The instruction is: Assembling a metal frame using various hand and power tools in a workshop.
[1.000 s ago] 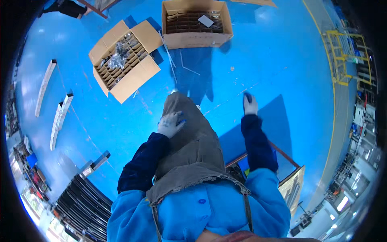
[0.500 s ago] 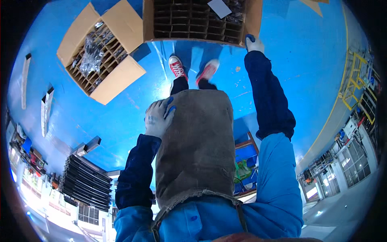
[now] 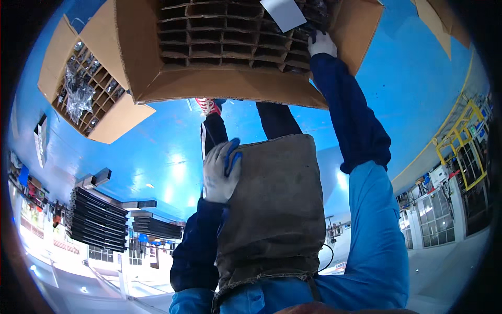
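1. I see the big brown box at the top of my view, with its near edge running above the apron.
2. To the right of it there is open blue floor, all the way to the yellow frame.
3. On the left there is less room: a smaller box stands close by. Their sides overlap in my view, so I can't tell if they touch.
4. The right hand is in the right end of the big box, by the side wall. Its fingertips get lost among dark things, so I can't tell if it has hold of one.
5. The left hand is loose at the apron's edge, fingers a bit bent, with nothing seen in it.
6. The big box's far side is cut off, and so is the top of the white card on the dividers.
7. Half a second ago, the right hand was at the box's near corner; now it is farther in.
8. Both red shoes showed then; now I see just one red shoe, partly covered.
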Motion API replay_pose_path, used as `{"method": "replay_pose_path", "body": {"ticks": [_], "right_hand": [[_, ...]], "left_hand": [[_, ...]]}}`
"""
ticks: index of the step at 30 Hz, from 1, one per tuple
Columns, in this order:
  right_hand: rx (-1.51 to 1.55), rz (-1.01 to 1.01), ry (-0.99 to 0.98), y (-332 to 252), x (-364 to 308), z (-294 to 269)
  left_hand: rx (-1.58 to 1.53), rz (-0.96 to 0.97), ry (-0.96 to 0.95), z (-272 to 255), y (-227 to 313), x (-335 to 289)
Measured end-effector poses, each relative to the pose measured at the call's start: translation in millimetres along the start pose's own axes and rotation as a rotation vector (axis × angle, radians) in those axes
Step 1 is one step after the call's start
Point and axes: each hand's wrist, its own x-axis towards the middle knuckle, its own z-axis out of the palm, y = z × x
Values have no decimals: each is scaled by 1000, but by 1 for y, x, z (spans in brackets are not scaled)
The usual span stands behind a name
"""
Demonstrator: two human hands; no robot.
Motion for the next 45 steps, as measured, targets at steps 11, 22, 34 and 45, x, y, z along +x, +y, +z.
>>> {"method": "replay_pose_path", "body": {"ticks": [11, 22, 34, 45], "right_hand": [[9, 223, -193, -6, 1, 20], [-126, -193, 116, 33, 8, 74], [304, -30, -178, -4, -1, 62], [6, -225, -344, 0, 33, 98]], "left_hand": [[273, 352, 102, 102, 14, 230], [1012, 532, 15, 190, -31, 314], [755, 452, -301, 187, -67, 337], [1095, 259, -828, 187, -51, 375]]}}
